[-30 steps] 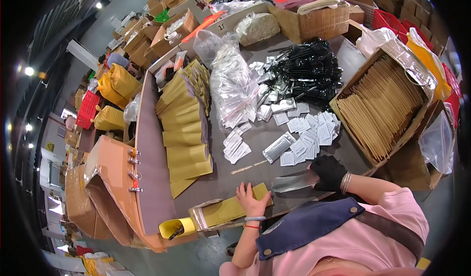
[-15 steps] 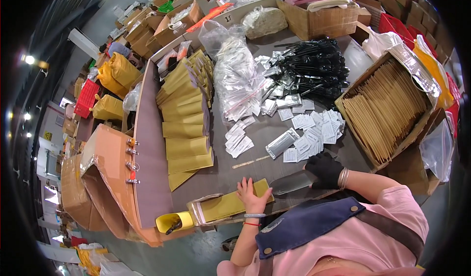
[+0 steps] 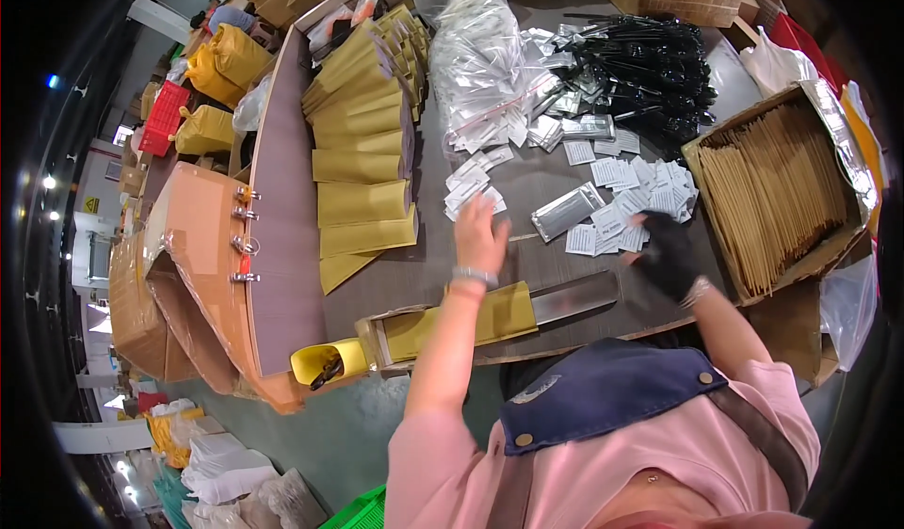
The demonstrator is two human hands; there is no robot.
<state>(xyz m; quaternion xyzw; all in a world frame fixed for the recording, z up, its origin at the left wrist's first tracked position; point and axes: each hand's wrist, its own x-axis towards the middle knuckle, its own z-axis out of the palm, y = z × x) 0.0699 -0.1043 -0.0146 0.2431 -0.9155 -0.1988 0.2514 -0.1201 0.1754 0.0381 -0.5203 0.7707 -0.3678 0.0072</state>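
Nearer than the spread, separated left hand and gloved right hand, a golden envelope and grey strip are laid.
White slips are faced by the left, cards by the right; beyond, black packets are heaped.

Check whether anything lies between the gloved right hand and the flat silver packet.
Yes: loose printed white cards lie between the black-gloved right hand and the silver packet, just right of the packet. Nothing tall visibly stands there.
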